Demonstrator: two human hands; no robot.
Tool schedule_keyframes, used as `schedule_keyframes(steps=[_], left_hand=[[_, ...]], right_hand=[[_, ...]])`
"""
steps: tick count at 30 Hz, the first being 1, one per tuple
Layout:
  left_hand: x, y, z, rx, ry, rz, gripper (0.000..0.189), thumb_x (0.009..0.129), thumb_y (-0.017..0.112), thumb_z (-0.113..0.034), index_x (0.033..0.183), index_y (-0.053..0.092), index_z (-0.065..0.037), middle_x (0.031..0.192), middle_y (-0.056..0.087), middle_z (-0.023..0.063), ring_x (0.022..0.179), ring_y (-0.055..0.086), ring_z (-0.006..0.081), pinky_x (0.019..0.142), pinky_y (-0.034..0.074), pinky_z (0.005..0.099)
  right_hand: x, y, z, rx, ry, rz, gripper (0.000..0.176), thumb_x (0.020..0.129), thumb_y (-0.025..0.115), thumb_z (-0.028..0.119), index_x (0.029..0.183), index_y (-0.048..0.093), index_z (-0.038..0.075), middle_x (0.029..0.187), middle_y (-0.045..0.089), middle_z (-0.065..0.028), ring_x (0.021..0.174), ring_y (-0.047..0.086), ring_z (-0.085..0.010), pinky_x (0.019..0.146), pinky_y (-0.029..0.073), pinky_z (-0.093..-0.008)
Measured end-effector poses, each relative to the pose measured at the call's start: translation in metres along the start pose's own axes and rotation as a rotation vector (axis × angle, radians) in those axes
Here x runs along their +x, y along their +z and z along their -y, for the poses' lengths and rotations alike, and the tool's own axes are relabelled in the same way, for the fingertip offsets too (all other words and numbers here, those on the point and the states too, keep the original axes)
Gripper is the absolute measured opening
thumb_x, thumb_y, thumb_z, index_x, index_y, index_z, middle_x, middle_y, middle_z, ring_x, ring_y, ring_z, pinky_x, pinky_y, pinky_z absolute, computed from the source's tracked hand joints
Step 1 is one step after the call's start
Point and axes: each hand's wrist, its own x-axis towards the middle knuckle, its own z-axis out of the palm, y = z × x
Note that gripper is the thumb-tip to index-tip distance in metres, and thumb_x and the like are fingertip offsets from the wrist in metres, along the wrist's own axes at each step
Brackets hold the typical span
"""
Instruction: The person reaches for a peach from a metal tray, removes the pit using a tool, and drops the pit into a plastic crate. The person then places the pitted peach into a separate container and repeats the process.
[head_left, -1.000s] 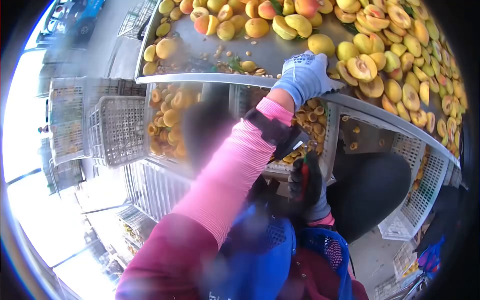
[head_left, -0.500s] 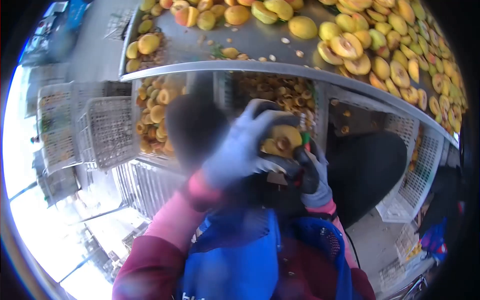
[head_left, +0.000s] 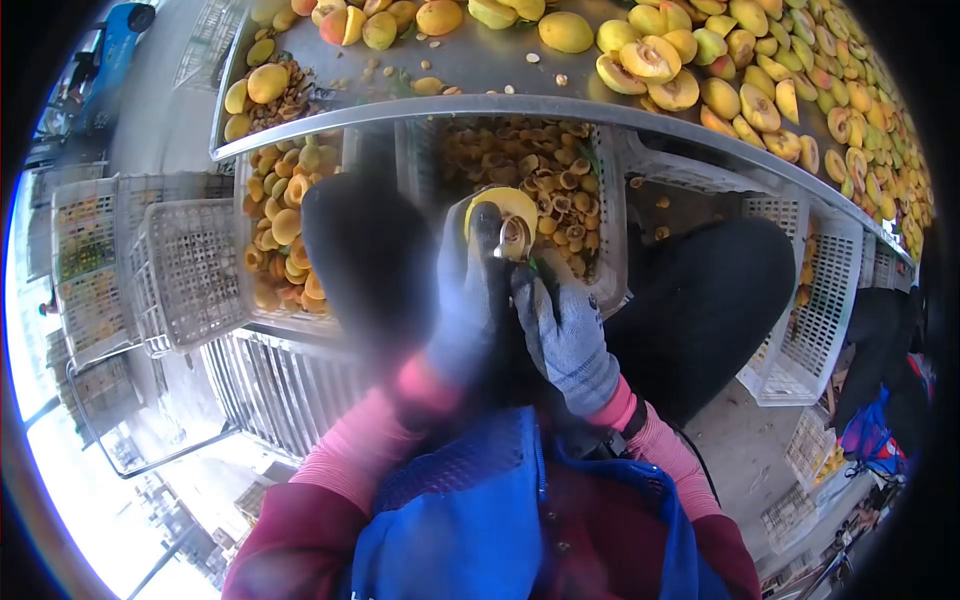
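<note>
My left hand (head_left: 465, 290), in a grey-blue glove with dark fingertips and partly blurred, is closed around a yellow peach half (head_left: 522, 208). The cut face shows a brownish hollow at its centre. My right hand (head_left: 575, 335), gloved alike, is closed just below the fruit on a small tool (head_left: 534, 265), of which only a bit of green shows. A bright metal glint lies at the hollow's edge, and the fingers hide the rest of the tool. Both hands are close together above a crate of small brown peach pieces (head_left: 575, 205).
A metal table (head_left: 480, 65) with a raised rim spans the top, bearing many whole and halved peaches. A crate of peach halves (head_left: 285, 225) stands left of my knee. White plastic crates (head_left: 195, 265) are stacked farther left, another crate (head_left: 825, 310) stands right.
Both hands have shifted left and come nearer each other. The peach half has moved up and left and is tilted differently. The view has shifted slightly.
</note>
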Motion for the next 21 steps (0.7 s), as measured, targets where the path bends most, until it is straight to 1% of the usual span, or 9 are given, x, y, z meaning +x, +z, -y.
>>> schedule_keyframes(steps=[1,2,7,10,12,15,18,20,21], left_hand=[[-0.003,0.0,-0.007,0.195,0.18,-0.023,0.039,0.101,0.038,-0.034,0.111,0.052,0.001,0.093,0.059,0.0109,0.083,0.057,0.0172,0.073,0.047,0.0278],[-0.004,0.001,-0.008,0.204,0.219,-0.033,0.039,0.101,0.037,-0.033,0.11,0.053,0.001,0.093,0.059,0.0113,0.083,0.058,0.0174,0.072,0.048,0.0277],[-0.008,0.002,0.001,0.216,0.236,-0.028,0.04,0.102,0.032,-0.033,0.107,0.053,0.001,0.093,0.06,0.0122,0.08,0.059,0.0179,0.071,0.048,0.0277],[-0.012,0.002,0.009,0.253,0.265,-0.024,0.036,0.101,0.034,-0.029,0.109,0.051,0.002,0.096,0.06,0.0141,0.081,0.06,0.0195,0.071,0.049,0.0284],[-0.014,0.003,0.019,0.354,0.344,-0.018,0.032,0.097,0.042,-0.019,0.118,0.048,0.004,0.104,0.057,0.0186,0.086,0.06,0.0248,0.074,0.05,0.031],[-0.019,-0.001,0.052,0.698,0.571,-0.041,0.05,0.086,0.055,-0.001,0.132,0.038,0.007,0.118,0.05,0.0267,0.097,0.057,0.0353,0.081,0.05,0.0371],[-0.021,-0.006,0.08,0.53,0.345,0.148,0.07,0.075,0.059,0.007,0.138,0.029,0.008,0.125,0.043,0.0312,0.103,0.053,0.0426,0.085,0.049,0.0434],[-0.018,-0.012,0.08,0.524,0.246,0.248,0.074,0.073,0.06,0.008,0.139,0.028,0.009,0.125,0.043,0.0317,0.105,0.052,0.0436,0.086,0.048,0.0456],[-0.012,-0.015,0.076,0.472,0.219,0.277,0.067,0.076,0.059,0.002,0.137,0.031,0.007,0.122,0.046,0.0283,0.103,0.053,0.0394,0.084,0.048,0.0432]], right_hand=[[-0.001,0.004,-0.002,0.119,0.097,-0.01,0.033,0.096,0.044,0.002,0.128,0.043,-0.004,0.111,0.055,-0.0151,0.09,0.059,-0.0188,0.081,0.052,-0.03],[-0.003,0.004,-0.003,0.12,0.086,-0.042,0.034,0.095,0.045,0.002,0.128,0.042,-0.004,0.112,0.055,-0.0162,0.09,0.06,-0.0208,0.08,0.052,-0.0324],[0.0,0.001,-0.008,-0.378,-0.451,-0.264,0.038,0.091,0.05,0.001,0.127,0.043,-0.005,0.114,0.054,-0.0215,0.088,0.059,-0.0314,0.076,0.05,-0.042],[-0.001,-0.003,0.003,-0.244,-0.26,-0.175,0.036,0.091,0.05,0.005,0.125,0.045,-0.006,0.112,0.055,-0.0237,0.09,0.058,-0.0353,0.078,0.048,-0.0432],[0.002,-0.017,0.027,0.006,0.038,-0.033,0.034,0.092,0.049,0.009,0.124,0.047,-0.006,0.11,0.056,-0.0242,0.091,0.058,-0.0359,0.08,0.048,-0.0427],[0.002,-0.015,0.021,0.015,-0.013,-0.029,0.035,0.094,0.049,0.014,0.122,0.049,-0.006,0.105,0.059,-0.0244,0.093,0.059,-0.0371,0.081,0.047,-0.0417],[0.006,-0.02,0.021,0.074,0.075,0.034,0.034,0.093,0.049,0.014,0.122,0.05,-0.005,0.1,0.061,-0.0238,0.092,0.06,-0.0373,0.08,0.047,-0.0419],[0.003,-0.011,0.001,-0.003,-0.058,-0.104,0.034,0.094,0.05,0.025,0.118,0.051,0.001,0.091,0.063,-0.019,0.08,0.061,-0.0359,0.071,0.048,-0.0413],[0.003,-0.008,-0.006,-0.041,-0.123,-0.174,0.034,0.094,0.05,0.03,0.117,0.051,0.004,0.086,0.063,-0.0167,0.075,0.062,-0.0352,0.066,0.049,-0.041]])
